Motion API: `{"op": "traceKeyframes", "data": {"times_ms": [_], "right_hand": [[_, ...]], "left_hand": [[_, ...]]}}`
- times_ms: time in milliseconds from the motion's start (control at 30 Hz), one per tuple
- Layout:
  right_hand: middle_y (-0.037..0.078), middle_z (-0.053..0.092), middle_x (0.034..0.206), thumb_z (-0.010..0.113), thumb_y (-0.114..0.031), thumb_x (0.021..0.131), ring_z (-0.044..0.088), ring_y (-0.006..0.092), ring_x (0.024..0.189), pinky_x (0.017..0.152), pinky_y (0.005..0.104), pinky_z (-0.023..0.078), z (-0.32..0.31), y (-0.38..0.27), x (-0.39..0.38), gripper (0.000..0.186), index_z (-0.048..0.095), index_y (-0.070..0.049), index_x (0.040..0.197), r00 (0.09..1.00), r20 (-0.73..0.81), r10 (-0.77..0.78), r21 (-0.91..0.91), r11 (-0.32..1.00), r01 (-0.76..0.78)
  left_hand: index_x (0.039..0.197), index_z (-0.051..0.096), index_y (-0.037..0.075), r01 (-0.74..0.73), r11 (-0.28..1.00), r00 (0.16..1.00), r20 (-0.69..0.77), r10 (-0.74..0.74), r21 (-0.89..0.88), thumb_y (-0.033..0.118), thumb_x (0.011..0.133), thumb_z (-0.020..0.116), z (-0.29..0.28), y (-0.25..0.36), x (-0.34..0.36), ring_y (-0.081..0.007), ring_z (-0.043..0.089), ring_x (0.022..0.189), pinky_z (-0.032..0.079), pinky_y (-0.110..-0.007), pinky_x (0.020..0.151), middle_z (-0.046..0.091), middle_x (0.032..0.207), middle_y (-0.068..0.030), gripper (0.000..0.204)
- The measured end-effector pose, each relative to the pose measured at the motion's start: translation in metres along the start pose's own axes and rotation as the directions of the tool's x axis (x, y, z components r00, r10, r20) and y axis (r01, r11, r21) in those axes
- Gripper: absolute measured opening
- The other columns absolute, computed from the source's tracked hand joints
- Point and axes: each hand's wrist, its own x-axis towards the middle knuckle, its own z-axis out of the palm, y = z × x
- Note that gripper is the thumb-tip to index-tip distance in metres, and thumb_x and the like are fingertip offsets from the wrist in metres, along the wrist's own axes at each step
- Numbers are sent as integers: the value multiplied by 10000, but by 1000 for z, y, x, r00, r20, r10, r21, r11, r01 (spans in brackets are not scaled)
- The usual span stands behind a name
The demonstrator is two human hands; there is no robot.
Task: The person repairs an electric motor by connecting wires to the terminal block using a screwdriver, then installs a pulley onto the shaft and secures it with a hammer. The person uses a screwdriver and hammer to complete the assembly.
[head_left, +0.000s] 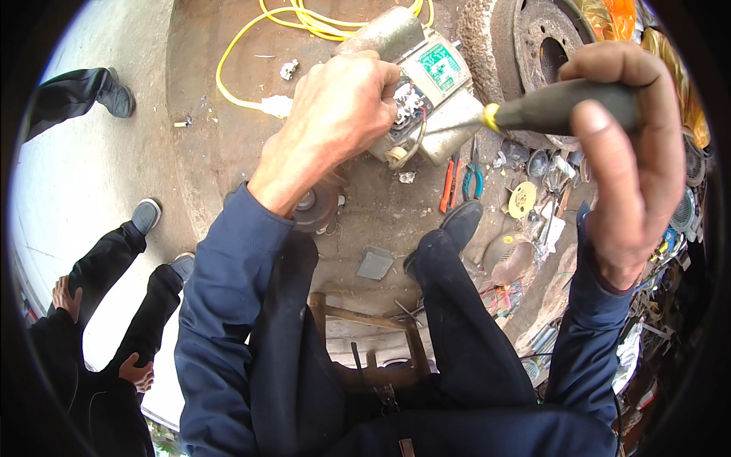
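A grey metal electric motor with a green-and-white label plate lies on the ground ahead of me. Its wiring compartment is uncovered, showing terminals and a few wires. My left hand is closed at the compartment's left side; its fingertips are partly hidden, so what they pinch is unclear. My right hand grips a screwdriver by its dark handle with a yellow collar. The screwdriver's shaft points left to the wiring compartment; whether its tip touches a screw is hard to see.
Red-handled pliers and blue-handled pliers lie below the motor. A yellow cable loops behind. A rusty wheel rim stands at right, above scattered scrap and a yellow plastic disc. Another person's legs are at left.
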Motion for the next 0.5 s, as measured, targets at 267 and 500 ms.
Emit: {"op": "traceKeyframes", "data": {"times_ms": [267, 500], "right_hand": [[22, 600, 855, 553, -2, 866, 626, 206, 750, 704, 375, 527, 70, 44, 21, 423, 736, -40, 1246, 896, 360, 260, 47, 954, -295], [255, 669, 1027, 649, -33, 873, 687, 461, 983, 892, 532, 571, 123, 71, -16, 395, 678, 15, 1264, 954, 291, 76, -150, 988, -33]], "left_hand": [[1011, 801, 68, 62, 998, 995, 86, -60, -20, 135, 852, 695, -5, 3, 2, -447, 721, 974, 568, -550, 852, 740, 997, -198, 202], [1023, 807, 72, 31, 999, 999, 45, -30, -28, 143, 855, 701, -3, -1, 0, -438, 726, 980, 570, -546, 854, 744, 1000, -193, 211]]}}
